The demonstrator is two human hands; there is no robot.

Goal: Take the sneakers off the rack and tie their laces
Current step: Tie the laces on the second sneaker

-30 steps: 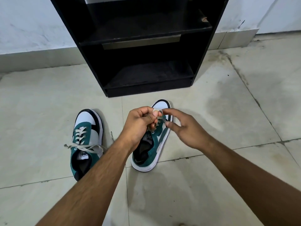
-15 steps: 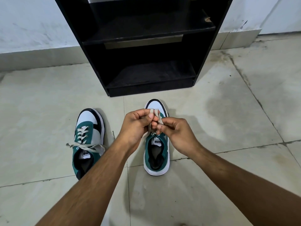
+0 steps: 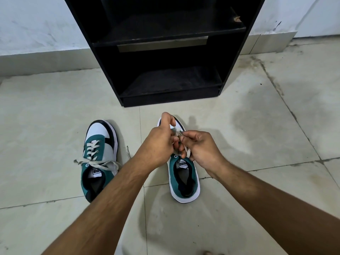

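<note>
While my left hand (image 3: 159, 142) and right hand (image 3: 199, 147) pinch the lace (image 3: 177, 132) of the sneaker at 12 o'clock (image 3: 184, 173), a loose loop may slip.

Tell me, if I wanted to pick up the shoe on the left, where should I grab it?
Probably the heel end of the left shoe, coming from above on the near side. Its opening faces up and toward the camera, so fingers can hook inside the collar with a thumb behind the heel. The tied laces spread across the middle, so stay behind them.
</note>
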